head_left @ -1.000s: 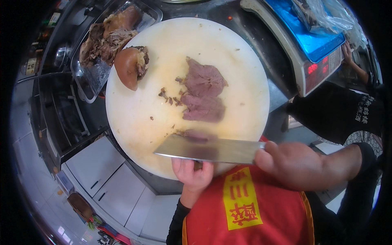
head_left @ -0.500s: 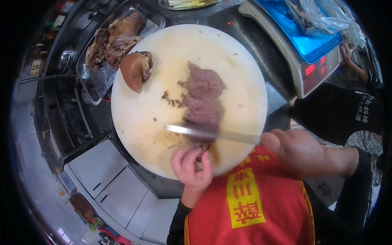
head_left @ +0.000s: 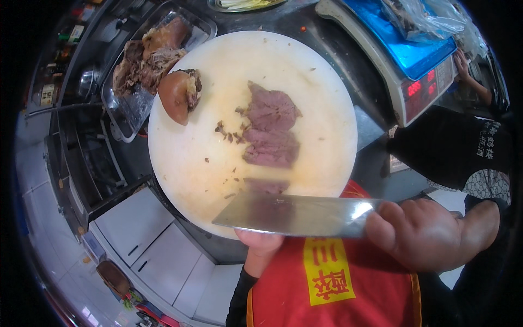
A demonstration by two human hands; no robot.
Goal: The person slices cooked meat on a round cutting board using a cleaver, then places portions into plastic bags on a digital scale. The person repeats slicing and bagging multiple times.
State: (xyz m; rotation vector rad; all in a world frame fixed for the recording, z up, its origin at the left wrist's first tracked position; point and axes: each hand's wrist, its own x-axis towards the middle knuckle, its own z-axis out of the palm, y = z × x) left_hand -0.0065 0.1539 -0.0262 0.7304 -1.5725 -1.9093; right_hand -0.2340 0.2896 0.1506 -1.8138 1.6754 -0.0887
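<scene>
My right hand [head_left: 419, 234] is closed round the handle of a broad cleaver [head_left: 294, 215]. The blade lies flat across the near part of a round white cutting board [head_left: 218, 54], its tip to the left. My left hand [head_left: 261, 243] is at the board's near edge, with its fingers hidden behind the blade. Sliced dark-pink cooked meat [head_left: 271, 128] lies in the board's middle. A separate strip of the meat [head_left: 265, 186] lies nearer me, partly covered by the blade. At the board's upper left rests a brown-skinned chunk of meat [head_left: 177, 98].
A metal tray [head_left: 125, 128] with larger cooked meat pieces stands at upper left. To the right is a weighing scale [head_left: 417, 98] with a blue tray and plastic bags. Another person's hand [head_left: 462, 62] is near it. White cabinets [head_left: 163, 256] stand at lower left.
The cleaver has come nearer me and turned, so its broad side now shows and covers my left fingers. A gap has opened between the near strip and the rest of the meat.
</scene>
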